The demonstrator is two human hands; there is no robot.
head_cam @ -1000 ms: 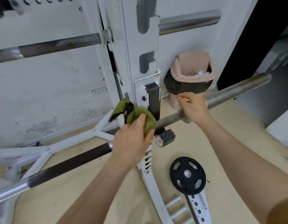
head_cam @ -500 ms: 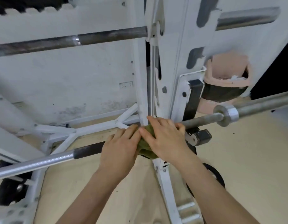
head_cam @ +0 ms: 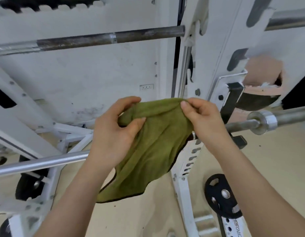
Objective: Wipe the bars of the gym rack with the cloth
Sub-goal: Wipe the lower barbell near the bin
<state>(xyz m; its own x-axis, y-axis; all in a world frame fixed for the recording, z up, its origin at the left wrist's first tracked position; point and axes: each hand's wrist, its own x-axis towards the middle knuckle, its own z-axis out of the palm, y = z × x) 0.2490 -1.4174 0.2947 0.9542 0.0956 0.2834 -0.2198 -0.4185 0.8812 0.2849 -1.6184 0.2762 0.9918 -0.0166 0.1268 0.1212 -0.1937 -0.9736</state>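
Note:
A green cloth [head_cam: 153, 151] with a dark hem hangs spread open in front of me, held up by both hands at its top edge. My left hand [head_cam: 112, 134] grips the bunched left corner. My right hand [head_cam: 203, 120] pinches the top right edge between thumb and fingers. Behind the cloth runs the lower barbell [head_cam: 39, 162], silver at left, with its collar and sleeve [head_cam: 262, 121] at right. The upper bar [head_cam: 97, 39], dark and worn, crosses the white gym rack upright [head_cam: 206, 48]. The cloth hides the lower bar's middle.
A black weight plate [head_cam: 221, 195] lies on the tan floor at lower right. Another black plate [head_cam: 28, 185] sits at lower left by the white rack base [head_cam: 71, 134]. A pink bin with a black liner [head_cam: 262, 89] stands behind the upright.
Both hands lifted the cloth off the lower bar and pulled it open; before, they pressed it bunched against the bar beside the upright.

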